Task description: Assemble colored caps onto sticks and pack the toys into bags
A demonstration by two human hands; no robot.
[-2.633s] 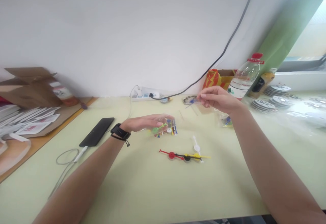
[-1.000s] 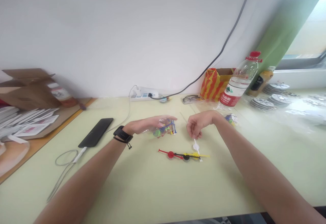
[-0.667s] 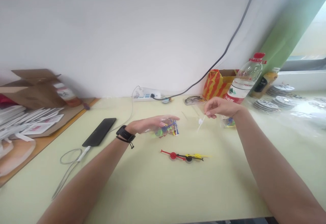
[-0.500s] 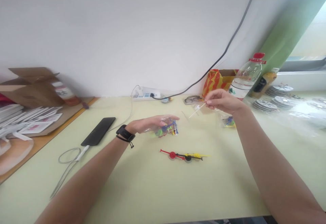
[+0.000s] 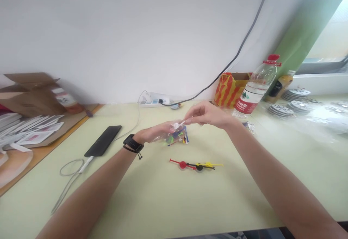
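My left hand, with a black watch on its wrist, is closed around a clear plastic bag of blue, green and other coloured plastic pieces. Above the bag, my right hand pinches a thin white plastic pointer, its wider end over the bag beside my left fingers. Whether that end is inside the bag, I cannot tell. On the table nearer me lie a red pointer, a black pointer and a yellow pointer, laid end over end in a row.
A phone with a white cable lies left. Behind stand a power strip, a striped bag and a large water bottle. Stacked white discs sit right; a cardboard box and papers are at far left.
My right hand has moved left, bringing the white pointer from the right side over to the plastic bag. My left hand stays at the bag. The view has shifted slightly.
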